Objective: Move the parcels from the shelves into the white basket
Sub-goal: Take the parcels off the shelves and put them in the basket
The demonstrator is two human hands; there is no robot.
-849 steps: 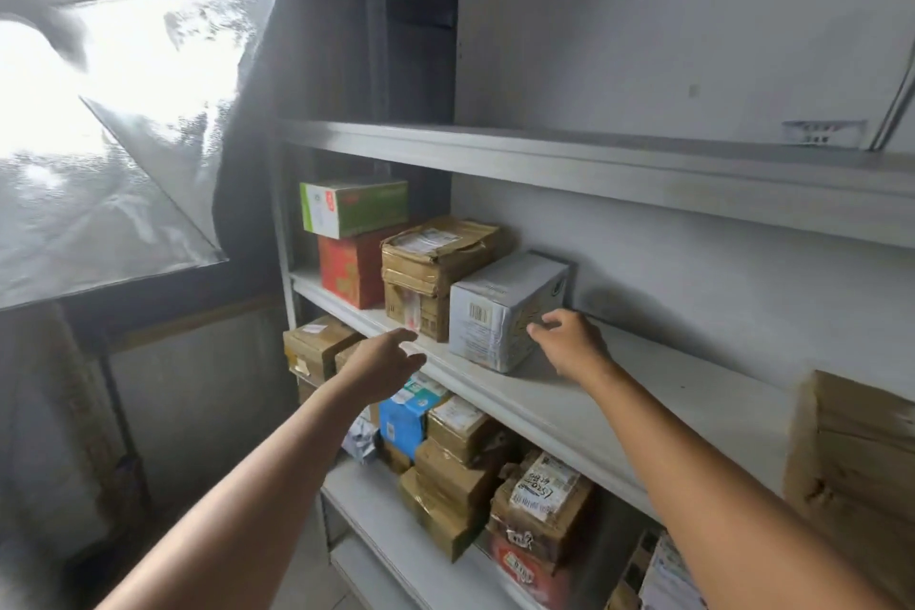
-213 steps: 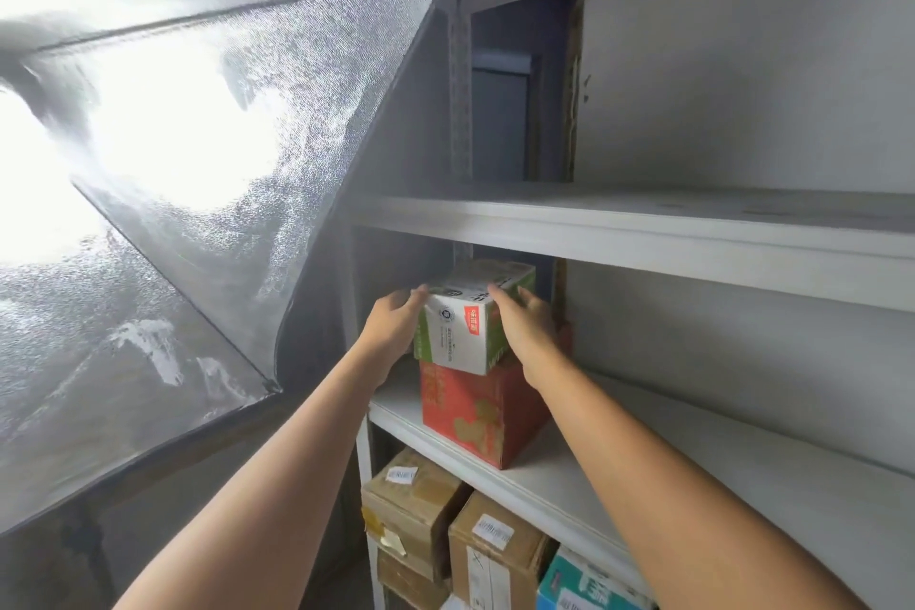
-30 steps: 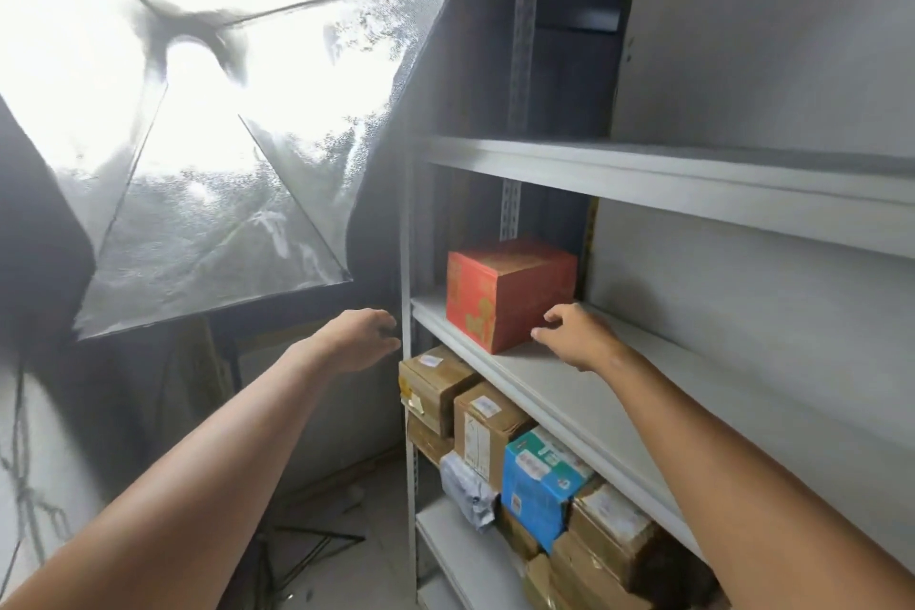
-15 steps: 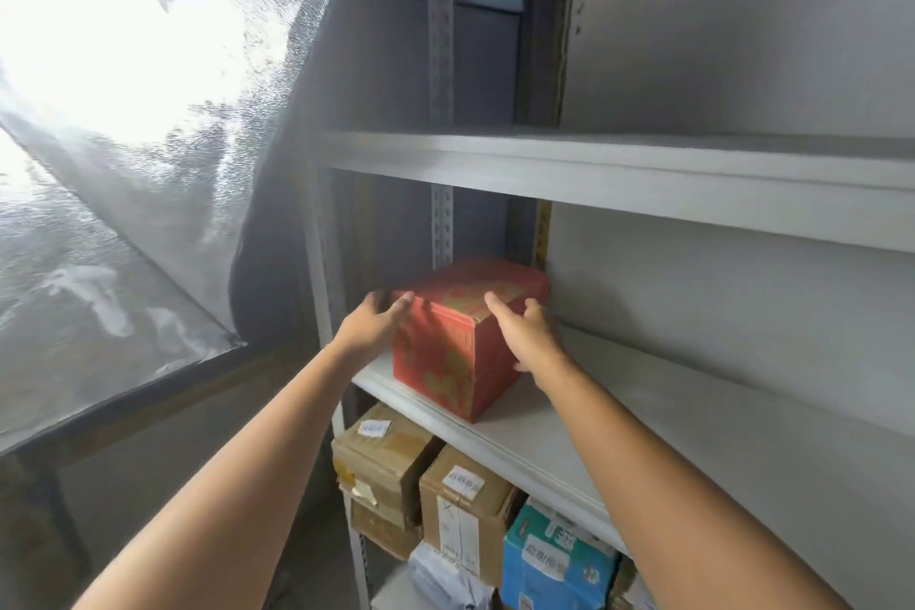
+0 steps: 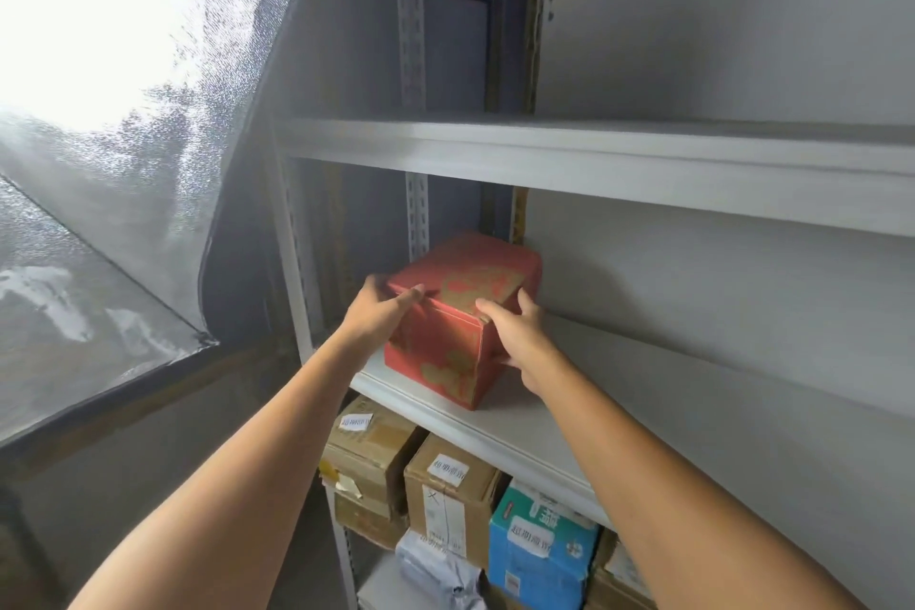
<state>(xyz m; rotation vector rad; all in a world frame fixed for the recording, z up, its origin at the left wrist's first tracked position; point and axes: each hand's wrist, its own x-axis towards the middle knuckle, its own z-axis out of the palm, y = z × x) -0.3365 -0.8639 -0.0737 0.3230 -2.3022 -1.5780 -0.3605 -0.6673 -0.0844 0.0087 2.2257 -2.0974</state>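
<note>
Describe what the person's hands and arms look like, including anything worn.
The left hand and right hand are bare: no gloves, rings or watch visible. The left arm and right arm are uncovered down to the frame edge, so no sleeve shows. No bands or markings visible.

A parcel storeroom. White metal shelving (image 5: 594, 159) with slotted uprights (image 5: 410, 15) stands against bare grey walls (image 5: 718, 15), and labelled cardboard boxes (image 5: 369, 448) crowd it lower down.
</note>
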